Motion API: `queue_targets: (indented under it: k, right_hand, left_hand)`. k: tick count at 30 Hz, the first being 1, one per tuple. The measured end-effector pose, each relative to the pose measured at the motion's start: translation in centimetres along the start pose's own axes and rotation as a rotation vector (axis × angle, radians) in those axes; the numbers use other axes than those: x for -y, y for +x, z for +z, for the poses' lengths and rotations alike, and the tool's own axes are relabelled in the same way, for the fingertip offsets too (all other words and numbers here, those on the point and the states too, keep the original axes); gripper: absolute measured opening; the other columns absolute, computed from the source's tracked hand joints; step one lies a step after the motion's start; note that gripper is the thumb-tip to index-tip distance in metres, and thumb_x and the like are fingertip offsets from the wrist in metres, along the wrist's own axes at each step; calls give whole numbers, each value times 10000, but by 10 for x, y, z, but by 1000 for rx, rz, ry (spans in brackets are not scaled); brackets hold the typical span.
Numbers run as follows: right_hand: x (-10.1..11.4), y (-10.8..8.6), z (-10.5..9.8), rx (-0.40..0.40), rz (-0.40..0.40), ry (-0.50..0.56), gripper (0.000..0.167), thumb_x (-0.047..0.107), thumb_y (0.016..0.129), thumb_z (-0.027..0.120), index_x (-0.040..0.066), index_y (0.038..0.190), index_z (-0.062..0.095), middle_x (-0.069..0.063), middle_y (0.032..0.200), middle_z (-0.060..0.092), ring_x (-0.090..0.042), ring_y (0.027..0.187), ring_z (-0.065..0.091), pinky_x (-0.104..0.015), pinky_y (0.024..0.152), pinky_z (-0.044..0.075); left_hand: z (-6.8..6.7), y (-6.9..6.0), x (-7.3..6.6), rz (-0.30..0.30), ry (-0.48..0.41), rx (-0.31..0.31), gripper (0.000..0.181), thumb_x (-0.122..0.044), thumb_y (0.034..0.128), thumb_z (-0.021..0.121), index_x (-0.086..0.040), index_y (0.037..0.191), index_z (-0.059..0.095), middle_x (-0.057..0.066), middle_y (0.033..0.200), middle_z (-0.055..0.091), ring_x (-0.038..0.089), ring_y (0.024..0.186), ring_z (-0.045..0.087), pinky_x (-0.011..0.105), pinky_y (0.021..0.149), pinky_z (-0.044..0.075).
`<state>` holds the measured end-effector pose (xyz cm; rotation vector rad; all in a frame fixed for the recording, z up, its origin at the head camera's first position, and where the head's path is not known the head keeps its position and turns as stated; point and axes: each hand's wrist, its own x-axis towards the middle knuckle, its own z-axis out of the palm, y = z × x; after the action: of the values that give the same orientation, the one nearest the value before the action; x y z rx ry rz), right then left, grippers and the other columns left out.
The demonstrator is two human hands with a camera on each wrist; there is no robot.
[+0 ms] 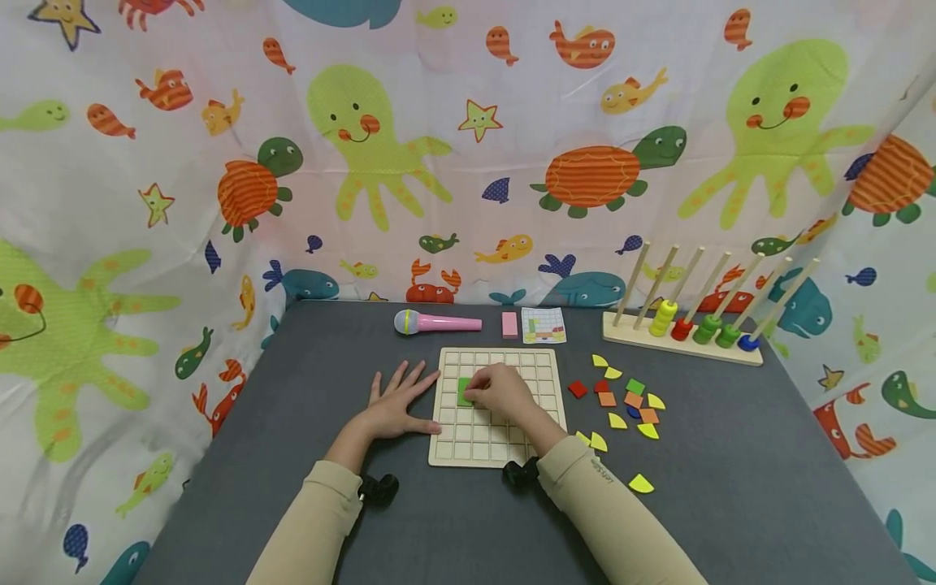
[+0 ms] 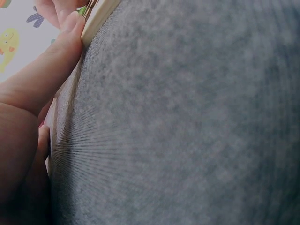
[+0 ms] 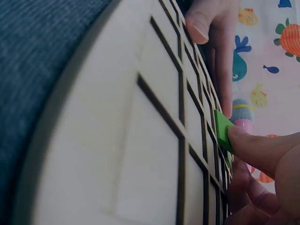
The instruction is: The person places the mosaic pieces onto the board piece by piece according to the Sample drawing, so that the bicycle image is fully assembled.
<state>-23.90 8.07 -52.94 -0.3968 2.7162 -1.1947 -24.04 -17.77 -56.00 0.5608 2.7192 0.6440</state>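
Note:
A wooden grid board (image 1: pixel 478 455) lies on the grey table. My right hand (image 1: pixel 506 395) is over its upper left part, pinching a green square piece (image 3: pixel 223 130) between thumb (image 3: pixel 255 147) and fingers. In the head view green (image 1: pixel 463 392) shows on the board beside those fingertips; whether it is one piece or more I cannot tell there. My left hand (image 1: pixel 395 409) is spread flat on the table left of the board, its thumb (image 2: pixel 56 61) and index fingertip at the board's left edge. The right hand partly covers the middle cells.
Right of the board lie loose yellow quarter-round (image 1: pixel 640 484), red (image 1: pixel 578 389), orange (image 1: pixel 607 399), green (image 1: pixel 635 387) and blue pieces. Behind stand or lie a toy microphone (image 1: pixel 439 322), a pink block (image 1: pixel 509 325), a patterned card (image 1: pixel 543 326) and a peg rack with rings (image 1: pixel 680 344).

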Motion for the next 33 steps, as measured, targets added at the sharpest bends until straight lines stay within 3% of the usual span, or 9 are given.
queue_targets:
  k: [8, 14, 25, 33]
  right_hand:
    - [7, 0, 2, -13, 15, -45, 72, 252, 886, 796, 224, 826, 768, 89, 734, 662, -105, 671, 589, -303, 619, 478]
    - [6, -3, -5, -37, -6, 8, 60, 240, 898, 783, 181, 906, 776, 60, 785, 675, -125, 712, 598, -317, 646, 497]
    - [-3, -11, -49, -63, 16, 66, 138, 266, 930, 748, 172, 1025, 779, 18, 945, 734, -167, 798, 657, -320, 687, 552]
    - [-21, -17, -78, -120, 40, 35, 180, 289, 947, 727, 151, 1053, 773, -20, 984, 733, -194, 844, 655, -307, 685, 544]
  left_hand:
    - [-3, -1, -1, 6, -5, 0, 1122, -829, 696, 681, -414, 1610, 180, -22, 1719, 33, 294, 1572, -124, 639, 1154, -221]
    - [-4, -2, -3, 13, 3, -2, 1115, -812, 712, 684, -384, 1616, 192, 2, 1719, 46, 316, 1572, -107, 656, 1154, -204]
    - [-7, -4, -5, 1, 7, -8, 1138, -820, 695, 691, -369, 1618, 200, 19, 1718, 59, 333, 1571, -95, 661, 1155, -194]
    - [-3, -3, -3, 28, -6, -15, 1127, -816, 703, 690, -375, 1617, 200, 18, 1718, 60, 341, 1569, -102, 666, 1139, -221]
